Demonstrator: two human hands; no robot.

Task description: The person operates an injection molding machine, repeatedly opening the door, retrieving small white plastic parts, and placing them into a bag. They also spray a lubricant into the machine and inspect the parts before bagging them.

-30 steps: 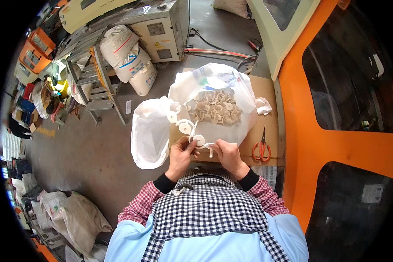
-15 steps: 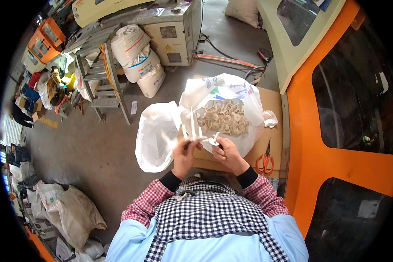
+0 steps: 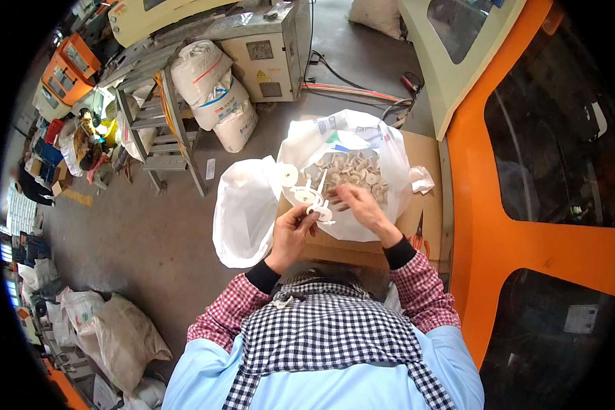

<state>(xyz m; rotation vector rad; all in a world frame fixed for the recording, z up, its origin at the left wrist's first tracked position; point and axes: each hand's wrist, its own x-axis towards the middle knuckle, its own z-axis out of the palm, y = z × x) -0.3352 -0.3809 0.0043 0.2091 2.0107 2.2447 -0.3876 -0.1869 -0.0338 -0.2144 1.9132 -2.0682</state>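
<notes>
Pinching one white runner point(image 3: 305, 197) in left hand point(image 3: 291, 236), right hand point(image 3: 364, 207) half-open, empty-looking; one scissors point(image 3: 418, 241) right of parts bag point(image 3: 395, 158), sleeve point(image 3: 424, 294) half-blocking it

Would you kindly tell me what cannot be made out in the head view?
Head view:
Red-handled scissors: handles partly hidden by the right sleeve.
White plastic cluster: gripped part hidden by the left hand.
Right hand: fingertip contact too small to tell.
Loose pieces: lower ones hidden by upper ones.
Orange machine: cut off by the rim.
</notes>
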